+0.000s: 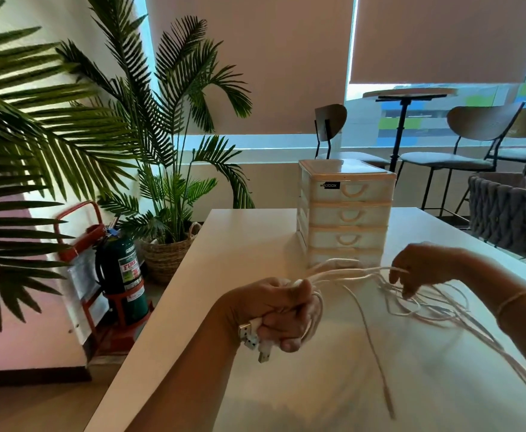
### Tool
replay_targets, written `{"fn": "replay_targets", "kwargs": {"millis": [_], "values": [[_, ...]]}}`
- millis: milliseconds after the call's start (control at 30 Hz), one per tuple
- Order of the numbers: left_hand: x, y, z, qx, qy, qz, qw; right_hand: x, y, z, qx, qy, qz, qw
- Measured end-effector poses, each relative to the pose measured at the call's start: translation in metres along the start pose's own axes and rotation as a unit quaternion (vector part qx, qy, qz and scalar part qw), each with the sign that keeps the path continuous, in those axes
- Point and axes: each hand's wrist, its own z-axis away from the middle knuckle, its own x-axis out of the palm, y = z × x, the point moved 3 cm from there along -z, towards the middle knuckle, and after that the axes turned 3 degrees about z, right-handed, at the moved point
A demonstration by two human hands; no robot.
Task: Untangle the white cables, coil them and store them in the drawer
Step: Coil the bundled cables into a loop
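Head view: the left hand (282, 310) has its grip clenched round a bundle of white cables (349, 272) with USB plugs (255, 341) poking out below; the right hand (423, 269) seemingly pinches loose strands above the table (243, 244). Best draw one strand free at a time, slowly, before coiling. The drawer unit (346, 210) stands closed behind.

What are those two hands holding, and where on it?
The left hand grips the white cables bunched near their USB plugs; the right hand pinches loose strands further along.
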Motion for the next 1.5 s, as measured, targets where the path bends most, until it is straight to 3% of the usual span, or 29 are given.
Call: {"fn": "replay_targets", "kwargs": {"millis": [33, 100, 133, 200, 267, 400, 467, 633, 833, 933, 1067, 1200, 1267, 1367, 1500], "values": [[-0.001, 0.000, -0.001, 0.001, -0.001, 0.006, 1.000, -0.001, -0.004, 0.004, -0.023, -0.014, -0.017, 0.999], [-0.004, -0.001, -0.001, 0.001, 0.001, 0.012, 1.000, -0.012, -0.025, 0.021, -0.102, 0.012, -0.214, 0.971], [-0.006, -0.001, 0.000, 0.000, 0.006, 0.014, 1.000, -0.022, -0.042, 0.035, -0.161, 0.051, -0.333, 0.928], [-0.007, -0.002, -0.001, -0.008, 0.019, 0.015, 1.000, -0.038, -0.077, 0.059, -0.235, 0.130, -0.433, 0.860], [-0.008, -0.004, -0.002, -0.016, 0.030, 0.013, 0.999, -0.039, -0.114, 0.070, -0.238, 0.122, -0.430, 0.863], [-0.010, -0.006, -0.002, -0.026, 0.033, 0.020, 0.999, -0.025, -0.157, 0.066, -0.148, 0.143, -0.245, 0.947], [-0.009, -0.005, -0.003, -0.024, 0.029, 0.019, 0.999, -0.022, -0.160, 0.064, -0.119, 0.162, -0.200, 0.959], [-0.016, -0.007, 0.000, -0.014, 0.056, 0.026, 0.998, -0.019, -0.149, 0.055, -0.047, 0.081, -0.218, 0.971], [0.003, -0.003, -0.013, 0.035, -0.039, -0.009, 0.999, -0.039, -0.139, 0.057, -0.056, 0.177, -0.302, 0.935], [0.005, 0.001, -0.011, 0.071, -0.029, -0.034, 0.996, -0.031, -0.145, 0.052, -0.046, 0.167, -0.375, 0.911], [-0.002, 0.002, -0.007, 0.100, 0.009, -0.047, 0.994, -0.009, -0.150, 0.046, -0.086, 0.111, -0.526, 0.839], [-0.004, 0.003, -0.006, 0.131, 0.029, -0.055, 0.989, 0.008, -0.155, 0.049, -0.149, 0.108, -0.619, 0.764], [-0.003, 0.004, -0.006, 0.136, 0.040, -0.052, 0.989, 0.011, -0.159, 0.053, -0.160, 0.141, -0.604, 0.768], [0.002, 0.004, -0.006, 0.164, 0.044, -0.033, 0.985, 0.011, -0.163, 0.057, -0.152, 0.246, -0.508, 0.811], [-0.004, 0.005, -0.008, 0.169, 0.066, -0.032, 0.983, 0.013, -0.172, 0.054, -0.147, 0.265, -0.546, 0.781]]}}
